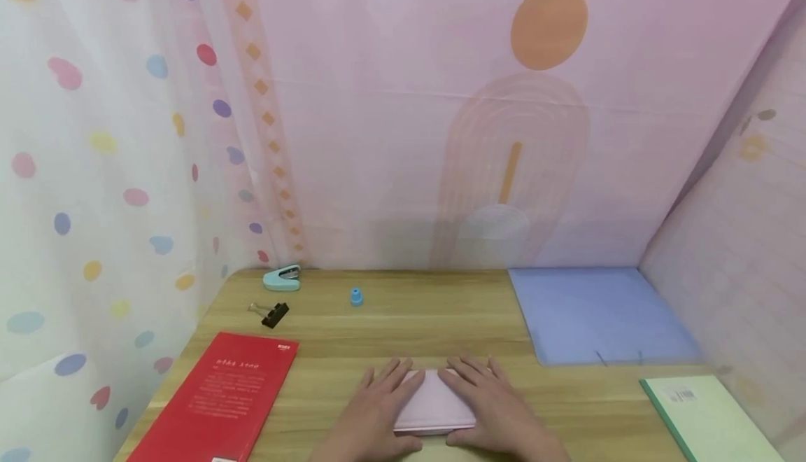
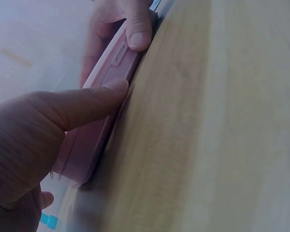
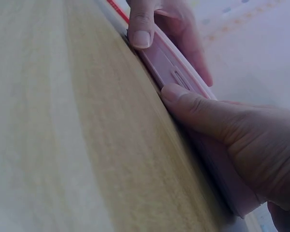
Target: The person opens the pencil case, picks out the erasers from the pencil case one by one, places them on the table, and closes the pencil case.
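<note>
Polka-dot curtain (image 1: pixel 135 197) hangs at left, over a wood-grain table (image 1: pixel 403 336). Red book (image 1: pixel 220 399) lies at the table's left, with a black binder clip (image 1: pixel 275 315) and a mint stapler (image 1: pixel 281 280) beyond it. Small blue cone-shaped piece (image 1: pixel 356 297) stands near centre. Left hand (image 1: pixel 378 406): clasping, index finger on the lid, thumb pressing the front wall. Pink lidded case (image 1: pixel 434 402): at the near middle of the table, between both hands, lid apparently down, raised tab (image 2: pixel 120 53) between the thumbs. Right hand (image 1: pixel 494 406): clasping likewise. Recommended: keep both thumbs level and pressure even, so the case neither tilts nor skids. Blue folder (image 1: pixel 604 315) and pale green notebook (image 1: pixel 705 413) lie at right, apart from the hands.
</note>
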A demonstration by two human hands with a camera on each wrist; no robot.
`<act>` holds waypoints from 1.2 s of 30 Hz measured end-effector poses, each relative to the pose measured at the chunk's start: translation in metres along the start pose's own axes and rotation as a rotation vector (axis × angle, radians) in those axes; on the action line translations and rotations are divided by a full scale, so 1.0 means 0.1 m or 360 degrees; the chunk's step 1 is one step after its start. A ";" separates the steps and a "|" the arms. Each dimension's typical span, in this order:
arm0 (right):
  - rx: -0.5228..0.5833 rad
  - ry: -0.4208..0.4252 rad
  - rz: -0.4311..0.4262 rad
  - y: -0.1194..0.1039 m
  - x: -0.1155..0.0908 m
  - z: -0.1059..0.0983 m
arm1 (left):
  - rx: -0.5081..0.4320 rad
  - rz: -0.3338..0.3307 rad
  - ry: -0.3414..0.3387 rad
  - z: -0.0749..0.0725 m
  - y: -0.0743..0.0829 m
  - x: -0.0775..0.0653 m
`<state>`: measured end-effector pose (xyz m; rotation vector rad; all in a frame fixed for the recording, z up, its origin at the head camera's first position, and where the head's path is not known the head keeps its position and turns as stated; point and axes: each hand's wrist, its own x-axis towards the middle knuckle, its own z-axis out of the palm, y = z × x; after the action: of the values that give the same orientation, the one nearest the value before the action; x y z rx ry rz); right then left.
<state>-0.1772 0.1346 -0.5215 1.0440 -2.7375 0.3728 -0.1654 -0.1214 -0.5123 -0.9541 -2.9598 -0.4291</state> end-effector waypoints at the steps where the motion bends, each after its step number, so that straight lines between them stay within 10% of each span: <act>1: 0.0003 0.0007 -0.0002 -0.01 -0.01 0.00 | 0.0014 0.0010 0.0007 0.00 0.00 0.00; 10: -0.0026 0.0037 -0.0008 -0.03 0.00 -0.02 | 0.0096 0.0102 0.0223 0.02 0.00 -0.02; 36: -0.0094 0.0067 -0.0051 -0.02 0.01 -0.02 | 0.0167 0.0094 0.0216 0.04 -0.04 -0.01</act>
<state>-0.1768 0.1331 -0.5188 1.0515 -2.6745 0.3036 -0.1665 -0.1240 -0.5168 -0.9575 -2.7945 -0.3201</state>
